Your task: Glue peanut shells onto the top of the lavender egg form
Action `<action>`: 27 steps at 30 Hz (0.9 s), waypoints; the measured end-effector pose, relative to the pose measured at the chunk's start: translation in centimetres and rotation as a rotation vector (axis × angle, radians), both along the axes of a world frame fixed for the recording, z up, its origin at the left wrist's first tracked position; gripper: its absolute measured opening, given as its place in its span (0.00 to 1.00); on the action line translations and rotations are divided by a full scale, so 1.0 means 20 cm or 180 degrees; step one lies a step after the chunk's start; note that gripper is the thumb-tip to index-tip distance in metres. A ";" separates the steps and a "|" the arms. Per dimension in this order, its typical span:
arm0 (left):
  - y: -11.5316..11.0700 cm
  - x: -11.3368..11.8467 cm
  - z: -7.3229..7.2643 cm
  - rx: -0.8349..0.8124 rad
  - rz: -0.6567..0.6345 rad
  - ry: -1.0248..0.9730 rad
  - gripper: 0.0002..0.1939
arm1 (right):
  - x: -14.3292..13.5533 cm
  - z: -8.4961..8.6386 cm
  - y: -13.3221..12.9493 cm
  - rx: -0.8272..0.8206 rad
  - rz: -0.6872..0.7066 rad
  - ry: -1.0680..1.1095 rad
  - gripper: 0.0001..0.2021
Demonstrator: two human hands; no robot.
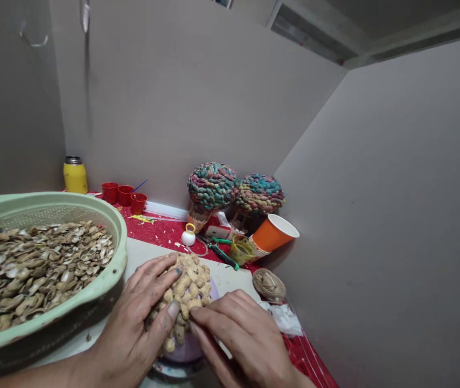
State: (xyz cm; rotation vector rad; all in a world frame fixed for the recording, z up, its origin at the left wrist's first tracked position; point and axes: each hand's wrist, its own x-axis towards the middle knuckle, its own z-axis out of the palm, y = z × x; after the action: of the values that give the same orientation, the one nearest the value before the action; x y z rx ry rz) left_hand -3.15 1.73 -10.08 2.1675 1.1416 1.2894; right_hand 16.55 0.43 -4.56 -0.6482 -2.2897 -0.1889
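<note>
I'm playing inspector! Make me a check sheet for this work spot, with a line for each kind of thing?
Surface: red covering with scattered pale bits; a pale sheet lies over part of it.
Job's things: peanuts cover much of a lilac dome.
Clutter: green basket of shells, three red cups, tipped orange cup, green-handled pliers.
Hands: left hand spread over the peanuts; right hand has its fingertips at them, grip unclear.
Cables: nothing seen for certain.
Surroundings: grey walls; two multicoloured domes stand at the back.
</note>
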 end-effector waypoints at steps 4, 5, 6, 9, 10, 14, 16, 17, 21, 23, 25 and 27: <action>-0.01 -0.01 0.00 -0.0068 -0.0062 -0.0133 0.21 | 0.01 0.02 -0.02 0.0091 0.0077 0.0141 0.08; -0.01 -0.01 0.00 -0.0107 -0.0087 -0.0149 0.21 | 0.01 0.02 -0.03 0.0140 0.0066 0.0119 0.07; -0.01 -0.02 0.00 -0.0156 -0.0117 -0.0146 0.21 | 0.01 0.02 -0.02 0.0208 0.0054 0.0087 0.07; 0.00 -0.03 -0.02 -0.0254 -0.0188 -0.0115 0.22 | -0.01 0.02 -0.01 0.0532 -0.0067 -0.0062 0.07; 0.00 -0.03 -0.03 -0.0258 -0.0216 -0.0098 0.22 | -0.02 0.01 0.00 0.0650 -0.0132 -0.0128 0.09; 0.03 -0.03 -0.07 -0.0197 -0.0254 -0.0005 0.23 | -0.02 -0.03 0.03 0.0928 -0.0362 -0.0433 0.14; 0.04 -0.02 -0.08 -0.0173 -0.0182 -0.0005 0.22 | -0.01 -0.05 0.04 0.0988 -0.0369 -0.0556 0.15; 0.04 -0.01 -0.08 -0.0150 -0.0137 -0.0028 0.22 | 0.00 -0.06 0.05 0.1002 -0.0353 -0.0594 0.16; 0.03 -0.01 -0.06 -0.0054 -0.0010 -0.0138 0.22 | 0.01 -0.07 0.06 0.0947 -0.0312 -0.0662 0.17; 0.03 -0.01 -0.05 -0.0057 -0.0027 -0.0111 0.22 | 0.01 -0.07 0.06 0.0900 -0.0306 -0.0684 0.18; 0.03 -0.01 -0.06 -0.0093 -0.0049 -0.0072 0.22 | 0.01 -0.07 0.06 0.0870 -0.0277 -0.0657 0.18; 0.03 -0.01 -0.07 -0.0072 -0.0028 -0.0113 0.22 | 0.01 -0.07 0.06 0.0844 -0.0217 -0.0594 0.19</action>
State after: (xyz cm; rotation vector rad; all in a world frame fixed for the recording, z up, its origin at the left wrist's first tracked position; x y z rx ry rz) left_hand -3.31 2.34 -11.45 2.1225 1.1263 1.2999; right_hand 16.74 1.69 -5.97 -0.5908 -2.3637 -0.5971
